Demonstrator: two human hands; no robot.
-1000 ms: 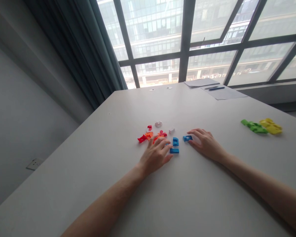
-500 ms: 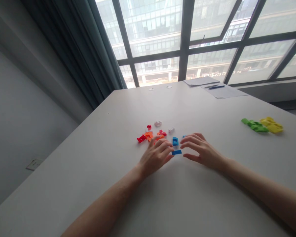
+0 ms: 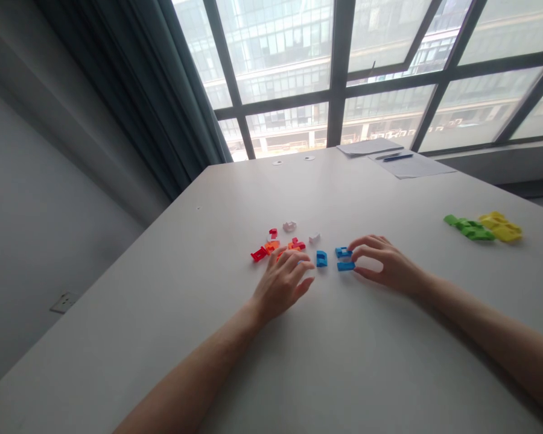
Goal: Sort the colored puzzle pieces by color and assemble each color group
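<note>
My right hand pinches the right end of a small blue plastic piece between thumb and finger. Just behind that piece lies another blue piece, close to my right fingertips. A third blue piece rests between my two hands. My left hand is open, its fingers curved and apart over the near side of a loose pile. In that pile are red pieces and orange pieces, partly hidden by my left fingers. White pieces lie behind them.
Green pieces and yellow pieces sit grouped on the right of the white table. Papers with pens lie at the back edge by the window. A dark curtain hangs at the left.
My right hand has moved a little right and closed on the blue piece, which has shifted right, away from my left hand. My left hand no longer touches it and has drawn slightly left.
</note>
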